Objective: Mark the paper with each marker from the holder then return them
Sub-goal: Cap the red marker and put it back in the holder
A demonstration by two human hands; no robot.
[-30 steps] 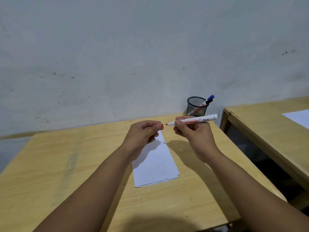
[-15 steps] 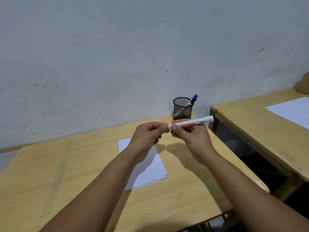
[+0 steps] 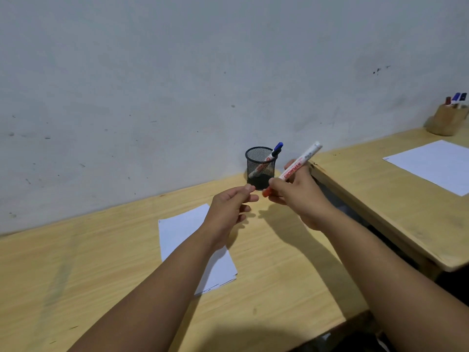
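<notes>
Soft overhead light, faint shadows on the desk point(image 3: 279, 275), edges bowed.

Matt wooden desk point(image 3: 279, 275), mesh holder point(image 3: 260, 168)

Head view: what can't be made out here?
- Marks on the paper: left hand and forearm cover its middle.
- Red marker tip end: wrapped by right hand.
- Far wooden holder: cut by the right edge, contents too small.
</notes>
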